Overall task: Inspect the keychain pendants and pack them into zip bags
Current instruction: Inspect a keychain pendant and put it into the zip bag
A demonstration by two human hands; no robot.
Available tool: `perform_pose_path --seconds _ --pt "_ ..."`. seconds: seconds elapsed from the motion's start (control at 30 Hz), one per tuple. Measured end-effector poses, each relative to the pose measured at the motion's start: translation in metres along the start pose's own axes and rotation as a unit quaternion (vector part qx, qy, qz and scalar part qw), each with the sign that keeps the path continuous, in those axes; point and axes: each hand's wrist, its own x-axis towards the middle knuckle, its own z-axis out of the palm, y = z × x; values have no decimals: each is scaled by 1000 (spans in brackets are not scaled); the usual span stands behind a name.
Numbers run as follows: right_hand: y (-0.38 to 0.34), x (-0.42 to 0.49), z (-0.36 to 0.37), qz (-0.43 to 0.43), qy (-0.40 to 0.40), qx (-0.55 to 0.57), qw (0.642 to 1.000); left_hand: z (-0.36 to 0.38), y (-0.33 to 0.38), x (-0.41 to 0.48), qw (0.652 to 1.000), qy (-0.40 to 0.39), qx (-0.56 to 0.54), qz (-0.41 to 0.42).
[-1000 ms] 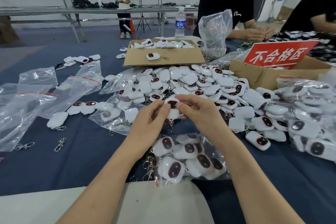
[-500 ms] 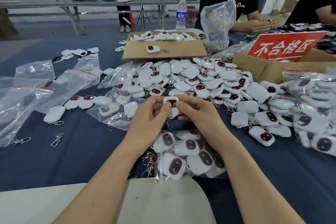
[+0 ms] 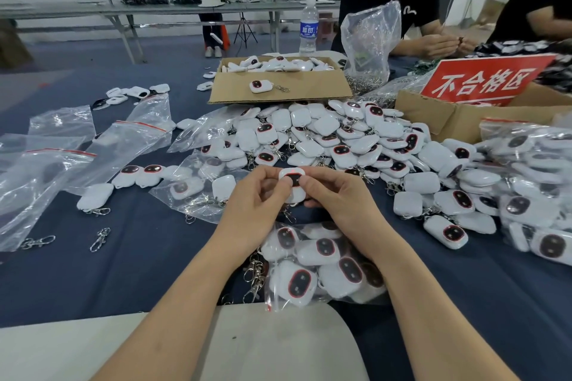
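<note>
Pendant pinched face-up between left hand and right hand, just beyond the filled bag, short of the pile. Judged light, rigid, glossy, likely slippery; best taken by the white side edges, clear of the dark window.

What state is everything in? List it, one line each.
Pendant: held by both hands, face up.
Left hand: pinches pendant.
Right hand: pinches pendant.
Near bag: flat, holding pendants, seal unclear.
Left bag: empty, flat.
Bottle: upright, capped.
Box: open, pendants inside.
</note>
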Motion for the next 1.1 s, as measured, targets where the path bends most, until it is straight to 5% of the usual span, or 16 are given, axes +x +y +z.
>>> perform_pose_path --seconds 1.1 --pt "3 0 -3 12 18 23 999 1 1 -1 999 -25 46 2"
